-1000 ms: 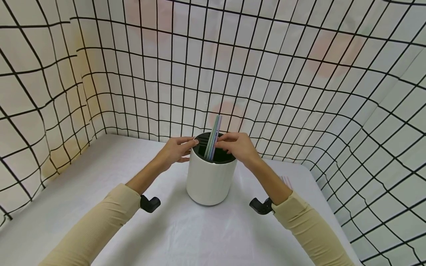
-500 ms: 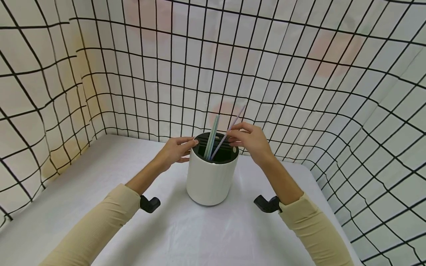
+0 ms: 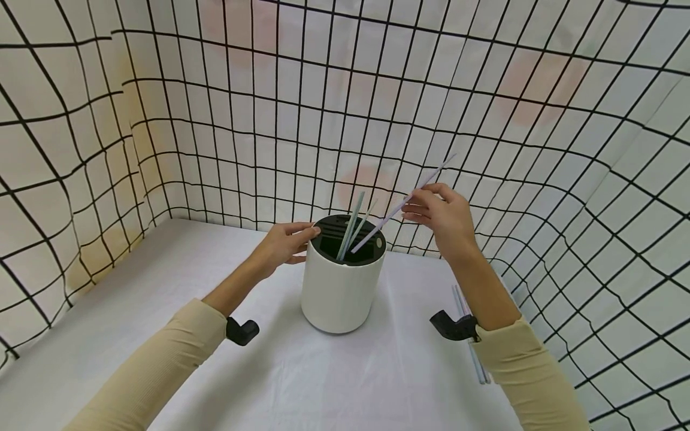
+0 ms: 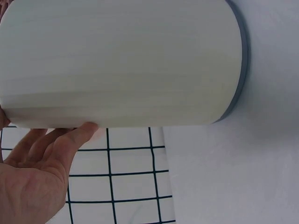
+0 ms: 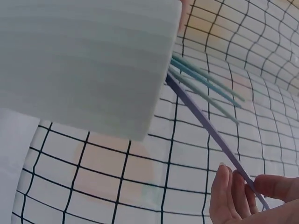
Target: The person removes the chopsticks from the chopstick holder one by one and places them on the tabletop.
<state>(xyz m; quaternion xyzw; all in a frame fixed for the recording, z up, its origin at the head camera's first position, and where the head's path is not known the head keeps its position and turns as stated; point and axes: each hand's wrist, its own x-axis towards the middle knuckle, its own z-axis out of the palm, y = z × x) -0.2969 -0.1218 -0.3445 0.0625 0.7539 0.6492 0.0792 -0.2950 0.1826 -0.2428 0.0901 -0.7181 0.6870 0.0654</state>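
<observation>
Right hand pinches the purple straw, its lower end inside the white cup; left hand, fingers straight, steadies the rim. A sideways drag risks tipping the cup on the tabletop

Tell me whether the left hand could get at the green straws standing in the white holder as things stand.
Probably yes. The left hand rests on the white holder at its rim, beside the green straws, and the holder's top is open. The right hand holds the purple straw off to the other side.
</observation>
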